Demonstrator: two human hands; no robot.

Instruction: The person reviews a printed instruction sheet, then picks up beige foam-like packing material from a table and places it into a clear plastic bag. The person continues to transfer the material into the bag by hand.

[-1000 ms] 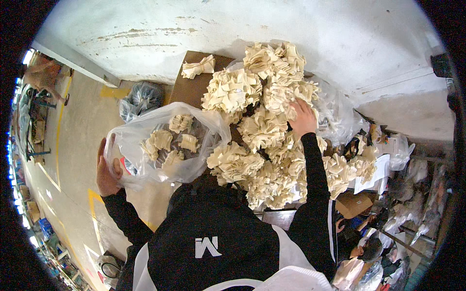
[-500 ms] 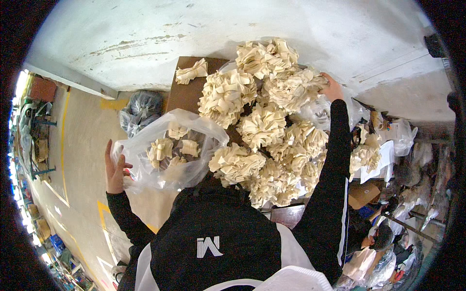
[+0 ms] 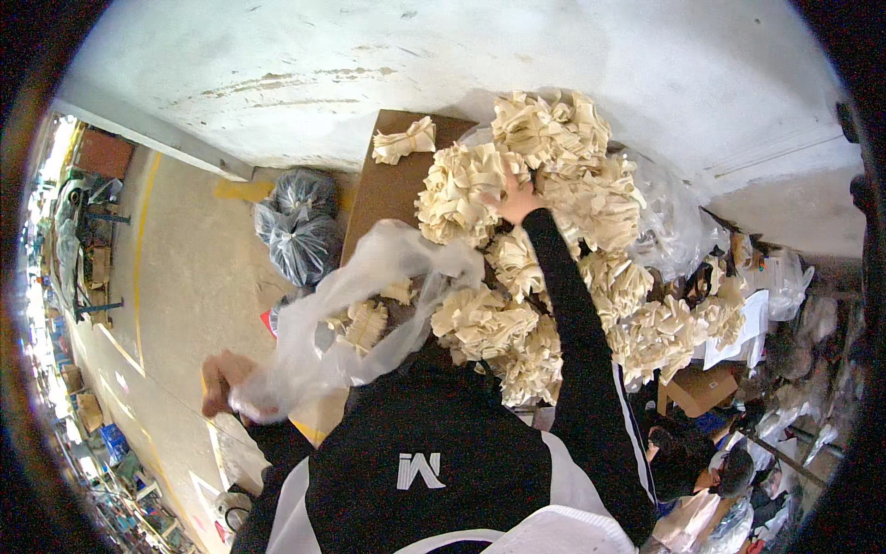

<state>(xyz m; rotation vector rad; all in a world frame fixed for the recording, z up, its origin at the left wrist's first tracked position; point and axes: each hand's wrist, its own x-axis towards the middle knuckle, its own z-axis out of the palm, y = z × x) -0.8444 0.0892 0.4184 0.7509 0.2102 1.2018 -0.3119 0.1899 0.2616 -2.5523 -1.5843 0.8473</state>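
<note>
MOVED: your right hand (image 3: 515,197) swung from the pile's right edge to upper centre, fingers spread on a cream bundle (image 3: 461,189) | LEFT: your left hand (image 3: 224,380) grips the bag (image 3: 369,295), now slumped centre-left | bundles remain heaped on the tabletop (image 3: 374,189).

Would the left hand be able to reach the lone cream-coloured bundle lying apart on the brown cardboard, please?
Probably not at once: the left hand grips the clear plastic bag, which lies between it and that bundle.
</note>
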